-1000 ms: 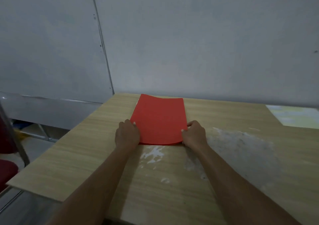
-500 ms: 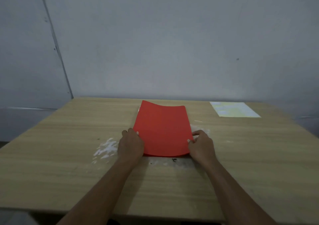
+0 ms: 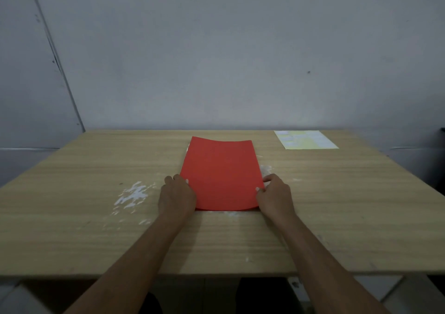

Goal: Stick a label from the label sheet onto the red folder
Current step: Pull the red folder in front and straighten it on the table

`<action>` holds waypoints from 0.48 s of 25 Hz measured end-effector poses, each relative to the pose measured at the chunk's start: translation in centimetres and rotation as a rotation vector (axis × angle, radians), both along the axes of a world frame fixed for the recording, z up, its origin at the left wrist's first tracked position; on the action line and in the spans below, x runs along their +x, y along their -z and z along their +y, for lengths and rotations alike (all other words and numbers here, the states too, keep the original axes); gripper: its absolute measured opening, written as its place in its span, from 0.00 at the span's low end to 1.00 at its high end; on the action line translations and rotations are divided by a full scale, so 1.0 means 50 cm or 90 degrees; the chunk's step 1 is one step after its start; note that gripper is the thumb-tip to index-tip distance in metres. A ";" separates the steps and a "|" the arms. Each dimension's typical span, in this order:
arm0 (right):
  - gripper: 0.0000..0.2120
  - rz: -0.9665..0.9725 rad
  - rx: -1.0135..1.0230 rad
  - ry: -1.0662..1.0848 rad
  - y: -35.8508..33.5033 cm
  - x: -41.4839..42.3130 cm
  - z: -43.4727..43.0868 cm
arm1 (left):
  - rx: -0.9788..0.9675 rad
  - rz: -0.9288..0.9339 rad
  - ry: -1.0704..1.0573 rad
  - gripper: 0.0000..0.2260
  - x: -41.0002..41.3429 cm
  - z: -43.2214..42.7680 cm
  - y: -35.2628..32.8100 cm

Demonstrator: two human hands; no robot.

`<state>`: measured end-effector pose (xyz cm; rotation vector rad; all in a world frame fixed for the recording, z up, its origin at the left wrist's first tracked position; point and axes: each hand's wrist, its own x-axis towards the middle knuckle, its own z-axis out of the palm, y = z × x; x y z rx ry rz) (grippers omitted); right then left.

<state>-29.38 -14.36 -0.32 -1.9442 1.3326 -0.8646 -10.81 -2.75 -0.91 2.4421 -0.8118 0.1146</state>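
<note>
Both hands are on the red folder (image 3: 220, 174) from where I'm watching: left hand (image 3: 177, 195) pinching its near left edge, right hand (image 3: 274, 194) gripping the near right edge. Folder's lying mid-table (image 3: 84, 217), closed. Label sheet (image 3: 305, 139) sits well apart at the far right, by the wall.

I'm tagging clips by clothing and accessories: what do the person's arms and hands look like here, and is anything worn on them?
Nothing is worn on either arm. The left hand and right hand are bare, without gloves; no ring, watch or bracelet shows. Both forearms are uncovered as far as the frame's lower edge, with no sleeve in view. Short, light fingernails show on the right hand's fingertips.
</note>
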 end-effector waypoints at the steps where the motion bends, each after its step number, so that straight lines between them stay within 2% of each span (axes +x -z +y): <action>1: 0.10 0.011 -0.007 0.000 -0.004 -0.002 0.005 | 0.003 0.002 0.000 0.15 -0.001 0.002 -0.001; 3: 0.10 0.087 -0.046 0.013 -0.011 -0.006 0.013 | 0.030 -0.014 -0.006 0.15 -0.005 0.005 -0.007; 5: 0.10 0.243 -0.136 0.030 -0.017 -0.008 0.023 | 0.082 -0.081 -0.012 0.16 -0.006 0.011 -0.012; 7: 0.12 0.340 -0.217 0.034 -0.013 -0.007 0.029 | 0.088 -0.159 0.018 0.21 -0.001 0.011 -0.012; 10: 0.21 0.298 -0.265 -0.024 0.010 0.006 0.019 | 0.032 -0.227 0.153 0.25 0.006 -0.002 -0.007; 12: 0.28 0.276 -0.239 -0.074 0.030 0.021 0.006 | 0.054 -0.238 0.257 0.27 0.006 -0.016 -0.001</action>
